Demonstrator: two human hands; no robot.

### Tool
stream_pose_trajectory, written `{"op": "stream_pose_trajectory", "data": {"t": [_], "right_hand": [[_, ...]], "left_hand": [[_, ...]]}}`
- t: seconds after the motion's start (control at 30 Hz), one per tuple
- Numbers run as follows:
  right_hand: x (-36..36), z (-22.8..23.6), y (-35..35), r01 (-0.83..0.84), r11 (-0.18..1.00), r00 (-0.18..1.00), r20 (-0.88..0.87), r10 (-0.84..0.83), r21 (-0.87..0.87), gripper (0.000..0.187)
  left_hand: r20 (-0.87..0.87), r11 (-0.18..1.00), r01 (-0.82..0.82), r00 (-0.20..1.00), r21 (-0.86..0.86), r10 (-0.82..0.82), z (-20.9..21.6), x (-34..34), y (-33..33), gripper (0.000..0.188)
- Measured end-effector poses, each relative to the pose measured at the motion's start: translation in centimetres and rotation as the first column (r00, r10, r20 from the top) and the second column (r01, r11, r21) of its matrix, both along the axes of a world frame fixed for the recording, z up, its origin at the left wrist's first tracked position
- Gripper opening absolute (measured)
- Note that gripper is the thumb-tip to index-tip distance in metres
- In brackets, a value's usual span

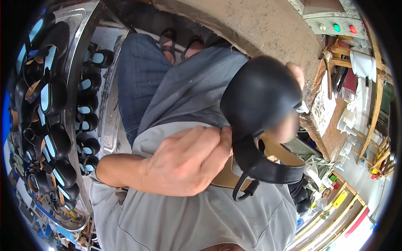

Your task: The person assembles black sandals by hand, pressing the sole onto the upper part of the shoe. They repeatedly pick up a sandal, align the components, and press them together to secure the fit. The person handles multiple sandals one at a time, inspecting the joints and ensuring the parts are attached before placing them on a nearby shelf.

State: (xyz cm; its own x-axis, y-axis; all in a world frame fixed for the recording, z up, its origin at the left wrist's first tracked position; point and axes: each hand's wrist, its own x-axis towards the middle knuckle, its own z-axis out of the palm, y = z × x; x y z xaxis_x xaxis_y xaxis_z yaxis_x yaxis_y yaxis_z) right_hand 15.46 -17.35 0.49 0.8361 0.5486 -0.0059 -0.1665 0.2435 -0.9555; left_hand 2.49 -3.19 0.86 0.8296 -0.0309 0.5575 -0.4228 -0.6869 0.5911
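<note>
A black shoe [257, 94] with a rounded toe is held up in front of my body, its toe towards the top of the view. Its tan lining shows beneath a black strap [272, 169], and a thin loop of strap hangs below. My left hand [188, 161] is closed, with thumb and fingers pinching the shoe's edge near the strap. Most of my right hand [296, 74] is hidden behind the shoe. Its fingertips show past the far right side, and a smeared patch that looks like its thumb lies against the shoe's side.
Metal racks [79, 46] on the left carry many black shoes [56, 98] with light blue insoles. A worn bench [268, 25] lies ahead, with a control panel [331, 27] of coloured buttons beyond. Wooden racks [372, 154] and white plastic pieces [346, 121] stand at right.
</note>
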Motion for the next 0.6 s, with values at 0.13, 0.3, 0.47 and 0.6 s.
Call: {"op": "stream_pose_trajectory", "data": {"t": [0.13, 0.3, 0.47, 0.6], "right_hand": [[-0.1, -0.4, -0.1, 0.011, 1.000, 0.999, 0.033, -0.011, 0.009, 0.095], [-0.3, 0.9, 0.4, -0.004, 1.000, 0.994, 0.108, 0.002, 0.026, 0.072], [1.4, 0.1, 1.2, -0.062, 0.965, 0.990, 0.105, 0.091, -0.256, 0.065], [1.4, -0.9, 1.7, -0.097, 0.991, 0.994, -0.052, 0.093, -0.093, 0.074]], "left_hand": [[-0.029, 0.998, 0.013, 1.000, 0.059, -0.011, 0.5, 0.1, -0.1, 0.034], [-0.276, 0.998, 0.018, 0.961, -0.053, -0.032, 1.8, 0.8, 0.4, 0.035], [-0.631, 0.775, -0.197, 0.712, -0.601, -0.309, -0.5, 2.2, 2.0, 0.041], [-0.523, 0.343, -0.396, 0.673, -0.852, -0.522, -1.1, 1.9, 2.9, 0.032]]}}
